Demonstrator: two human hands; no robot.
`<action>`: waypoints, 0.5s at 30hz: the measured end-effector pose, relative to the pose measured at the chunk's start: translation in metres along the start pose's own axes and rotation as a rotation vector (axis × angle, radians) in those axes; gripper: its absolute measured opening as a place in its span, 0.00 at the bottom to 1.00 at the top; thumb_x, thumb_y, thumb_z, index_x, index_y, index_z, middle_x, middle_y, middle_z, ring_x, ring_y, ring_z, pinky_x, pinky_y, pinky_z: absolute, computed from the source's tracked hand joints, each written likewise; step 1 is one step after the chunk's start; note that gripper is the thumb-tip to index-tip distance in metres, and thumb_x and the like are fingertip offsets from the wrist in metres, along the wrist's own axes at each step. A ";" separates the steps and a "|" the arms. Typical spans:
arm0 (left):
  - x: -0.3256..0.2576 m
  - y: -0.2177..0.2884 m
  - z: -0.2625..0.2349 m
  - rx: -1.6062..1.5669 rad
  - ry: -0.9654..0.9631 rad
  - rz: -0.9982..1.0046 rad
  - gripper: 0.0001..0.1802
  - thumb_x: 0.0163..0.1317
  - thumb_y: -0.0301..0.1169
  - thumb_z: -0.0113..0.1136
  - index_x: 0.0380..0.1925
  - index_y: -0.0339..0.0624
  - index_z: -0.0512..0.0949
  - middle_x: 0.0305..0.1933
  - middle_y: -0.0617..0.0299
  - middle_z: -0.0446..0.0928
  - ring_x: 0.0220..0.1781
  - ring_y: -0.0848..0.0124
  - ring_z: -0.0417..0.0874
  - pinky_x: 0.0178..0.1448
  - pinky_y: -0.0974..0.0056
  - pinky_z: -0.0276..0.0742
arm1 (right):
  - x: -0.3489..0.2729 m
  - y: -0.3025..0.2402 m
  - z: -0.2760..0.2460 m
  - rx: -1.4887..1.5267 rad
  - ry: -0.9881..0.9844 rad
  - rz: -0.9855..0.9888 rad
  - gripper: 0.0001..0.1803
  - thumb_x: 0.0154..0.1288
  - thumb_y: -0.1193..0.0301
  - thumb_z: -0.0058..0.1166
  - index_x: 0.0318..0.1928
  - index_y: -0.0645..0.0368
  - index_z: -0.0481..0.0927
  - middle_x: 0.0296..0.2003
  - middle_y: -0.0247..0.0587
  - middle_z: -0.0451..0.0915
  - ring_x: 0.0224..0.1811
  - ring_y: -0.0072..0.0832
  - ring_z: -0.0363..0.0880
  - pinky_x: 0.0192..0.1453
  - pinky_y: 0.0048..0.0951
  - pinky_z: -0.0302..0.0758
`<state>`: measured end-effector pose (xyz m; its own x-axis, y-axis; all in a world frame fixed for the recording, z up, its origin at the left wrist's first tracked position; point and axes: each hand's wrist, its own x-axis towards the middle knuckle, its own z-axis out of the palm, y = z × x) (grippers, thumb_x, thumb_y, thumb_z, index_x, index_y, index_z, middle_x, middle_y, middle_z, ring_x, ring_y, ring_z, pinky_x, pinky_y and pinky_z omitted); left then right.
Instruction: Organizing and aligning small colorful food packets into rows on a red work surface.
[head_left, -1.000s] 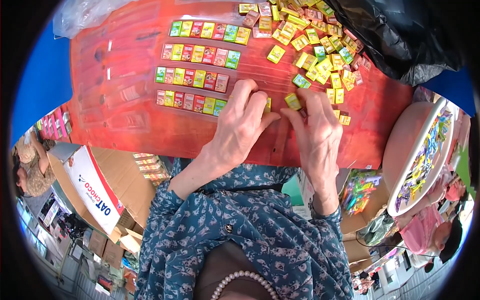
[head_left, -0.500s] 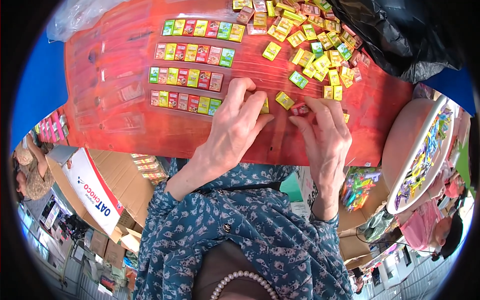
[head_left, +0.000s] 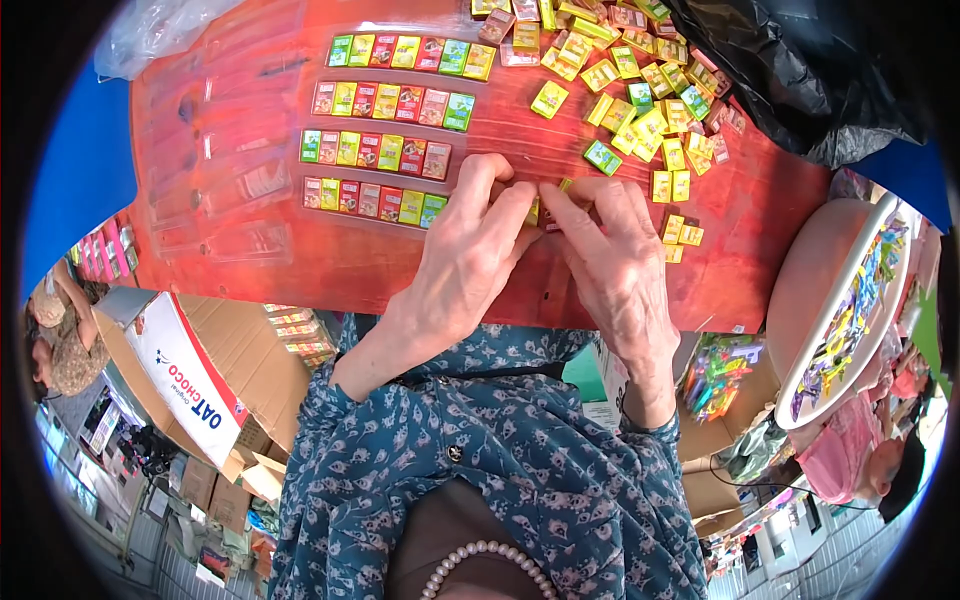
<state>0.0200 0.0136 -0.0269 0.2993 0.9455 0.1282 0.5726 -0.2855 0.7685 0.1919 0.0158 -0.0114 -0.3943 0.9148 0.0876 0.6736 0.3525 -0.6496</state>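
Observation:
My left hand (head_left: 465, 250) is closed, its fingertips pinched at a small yellow box (head_left: 533, 212) beyond the right end of the nearest row. My right hand (head_left: 622, 265) is closed with its fingertips at a small red box (head_left: 549, 220), right up against the yellow one. The fingers hide most of both boxes. Another yellow box (head_left: 565, 184) shows partly behind my right index finger. To the left lie several rows of little red, yellow and green boxes in clear plastic trays (head_left: 318, 112); my left hand covers the near row's right end.
A loose pile of small boxes (head_left: 648, 125) spreads over the far right of the red table (head_left: 400, 275). Clear plastic trays (head_left: 245, 185) lie at the left. A black plastic bag (head_left: 800, 80) sits far right, near a white basin (head_left: 785, 400). Cardboard boxes (head_left: 245, 370) stand below the left edge.
My right hand has moved left with the red box, bringing it beside the yellow box at my left fingertips. Several boxes right of it are now uncovered. My left hand has hardly moved.

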 end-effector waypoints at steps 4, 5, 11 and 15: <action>0.001 0.004 -0.001 0.002 -0.010 -0.025 0.28 0.43 0.15 0.70 0.49 0.32 0.76 0.50 0.50 0.68 0.43 0.56 0.80 0.42 0.56 0.78 | 0.004 -0.001 -0.008 0.003 0.091 0.075 0.24 0.52 0.83 0.58 0.53 0.63 0.80 0.45 0.46 0.77 0.44 0.43 0.77 0.45 0.39 0.79; 0.001 0.005 -0.001 0.001 -0.008 -0.023 0.28 0.43 0.15 0.70 0.49 0.32 0.76 0.50 0.50 0.68 0.43 0.56 0.80 0.42 0.56 0.78 | 0.001 0.003 -0.010 -0.002 0.075 0.087 0.24 0.52 0.83 0.58 0.53 0.63 0.80 0.45 0.46 0.77 0.44 0.43 0.77 0.44 0.39 0.79; -0.002 -0.002 0.013 0.170 0.030 0.161 0.22 0.48 0.21 0.66 0.47 0.35 0.80 0.46 0.51 0.71 0.41 0.57 0.78 0.39 0.61 0.79 | -0.009 -0.001 -0.001 -0.108 0.108 0.184 0.17 0.55 0.83 0.63 0.47 0.62 0.83 0.38 0.45 0.79 0.39 0.42 0.81 0.40 0.37 0.79; -0.001 -0.003 0.015 0.182 0.045 0.174 0.22 0.48 0.22 0.65 0.47 0.33 0.80 0.46 0.52 0.71 0.41 0.57 0.79 0.37 0.62 0.78 | -0.014 -0.008 0.005 -0.091 0.182 0.281 0.15 0.57 0.82 0.63 0.46 0.64 0.82 0.36 0.46 0.79 0.36 0.43 0.81 0.38 0.38 0.78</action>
<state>0.0297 0.0111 -0.0391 0.3736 0.8844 0.2797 0.6447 -0.4643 0.6072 0.1888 -0.0013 -0.0108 -0.0732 0.9959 0.0539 0.7960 0.0909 -0.5985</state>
